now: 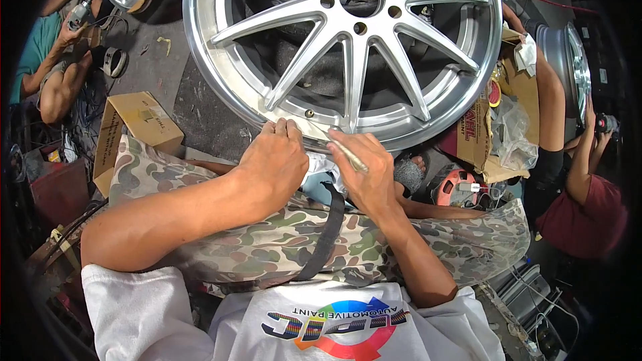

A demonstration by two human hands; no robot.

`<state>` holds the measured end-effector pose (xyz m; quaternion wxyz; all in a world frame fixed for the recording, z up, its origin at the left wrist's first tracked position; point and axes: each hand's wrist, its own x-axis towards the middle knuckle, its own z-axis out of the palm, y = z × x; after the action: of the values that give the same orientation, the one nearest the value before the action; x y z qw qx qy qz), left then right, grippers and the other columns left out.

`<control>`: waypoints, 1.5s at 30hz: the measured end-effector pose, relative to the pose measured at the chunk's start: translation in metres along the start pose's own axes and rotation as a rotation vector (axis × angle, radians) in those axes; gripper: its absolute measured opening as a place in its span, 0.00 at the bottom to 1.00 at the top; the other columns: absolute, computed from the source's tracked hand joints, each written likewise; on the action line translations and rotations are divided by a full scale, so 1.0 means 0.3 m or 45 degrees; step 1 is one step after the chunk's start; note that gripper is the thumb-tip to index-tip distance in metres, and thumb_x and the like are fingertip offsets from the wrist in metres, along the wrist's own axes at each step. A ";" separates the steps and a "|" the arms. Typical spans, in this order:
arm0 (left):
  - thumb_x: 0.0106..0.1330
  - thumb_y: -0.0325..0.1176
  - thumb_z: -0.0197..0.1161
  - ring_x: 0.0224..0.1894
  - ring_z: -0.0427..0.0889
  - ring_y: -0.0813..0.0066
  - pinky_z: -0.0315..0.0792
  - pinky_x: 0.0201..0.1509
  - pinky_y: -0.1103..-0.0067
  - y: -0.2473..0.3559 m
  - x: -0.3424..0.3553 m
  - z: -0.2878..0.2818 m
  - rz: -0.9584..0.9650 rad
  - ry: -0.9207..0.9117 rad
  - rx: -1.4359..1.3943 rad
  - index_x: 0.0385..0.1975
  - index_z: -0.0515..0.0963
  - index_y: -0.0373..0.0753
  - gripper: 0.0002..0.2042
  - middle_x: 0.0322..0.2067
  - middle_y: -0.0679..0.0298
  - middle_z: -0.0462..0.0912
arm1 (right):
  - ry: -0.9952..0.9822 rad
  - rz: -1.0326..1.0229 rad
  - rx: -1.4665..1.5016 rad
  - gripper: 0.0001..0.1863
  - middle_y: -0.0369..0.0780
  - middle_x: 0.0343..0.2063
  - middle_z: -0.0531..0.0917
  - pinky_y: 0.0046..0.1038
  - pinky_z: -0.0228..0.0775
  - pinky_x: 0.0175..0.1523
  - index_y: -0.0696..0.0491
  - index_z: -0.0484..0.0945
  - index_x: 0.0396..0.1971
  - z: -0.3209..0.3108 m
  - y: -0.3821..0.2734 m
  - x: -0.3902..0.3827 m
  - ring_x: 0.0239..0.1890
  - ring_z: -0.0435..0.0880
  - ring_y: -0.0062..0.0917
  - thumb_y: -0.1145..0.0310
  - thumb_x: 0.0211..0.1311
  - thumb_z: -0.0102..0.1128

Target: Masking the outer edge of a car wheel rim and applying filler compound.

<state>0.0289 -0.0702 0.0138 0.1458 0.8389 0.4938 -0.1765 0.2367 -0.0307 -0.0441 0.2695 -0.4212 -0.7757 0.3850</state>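
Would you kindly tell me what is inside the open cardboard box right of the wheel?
The box holds a crumpled clear plastic bag and a round yellow thing; whatever lies beneath the bag is covered.

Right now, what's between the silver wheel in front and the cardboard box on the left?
Head view: a stretch of dark floor mat shows between the silver wheel and the cardboard box.
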 end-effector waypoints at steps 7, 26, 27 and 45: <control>0.61 0.26 0.64 0.59 0.83 0.49 0.77 0.65 0.66 -0.007 -0.005 0.004 0.042 0.017 0.032 0.47 0.83 0.17 0.18 0.53 0.38 0.82 | -0.057 0.315 0.126 0.12 0.48 0.40 0.92 0.34 0.81 0.45 0.58 0.90 0.50 -0.027 -0.030 0.011 0.37 0.91 0.41 0.74 0.68 0.71; 0.60 0.26 0.65 0.58 0.83 0.51 0.78 0.61 0.67 -0.010 -0.002 -0.009 0.073 -0.001 0.058 0.44 0.85 0.19 0.17 0.48 0.42 0.83 | -0.031 0.137 0.148 0.12 0.48 0.42 0.92 0.33 0.83 0.48 0.58 0.90 0.50 -0.011 -0.001 0.009 0.42 0.93 0.40 0.76 0.68 0.71; 0.60 0.26 0.65 0.58 0.83 0.51 0.78 0.61 0.67 -0.011 -0.001 -0.016 0.072 -0.051 0.035 0.44 0.85 0.19 0.16 0.48 0.42 0.83 | -0.041 0.131 0.150 0.12 0.48 0.43 0.92 0.33 0.83 0.48 0.58 0.90 0.50 -0.010 0.002 0.008 0.43 0.93 0.40 0.75 0.68 0.71; 0.70 0.35 0.64 0.74 0.73 0.44 0.67 0.77 0.59 0.025 0.010 -0.009 -0.039 -0.273 0.055 0.63 0.79 0.22 0.26 0.70 0.32 0.72 | -0.037 -0.075 0.150 0.13 0.47 0.44 0.92 0.36 0.85 0.48 0.56 0.89 0.50 0.100 -0.007 0.082 0.44 0.92 0.43 0.74 0.67 0.72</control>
<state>0.0372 -0.0702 0.0154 0.1768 0.8106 0.4842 -0.2779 0.2012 -0.0215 -0.0569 0.2938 -0.3760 -0.7675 0.4281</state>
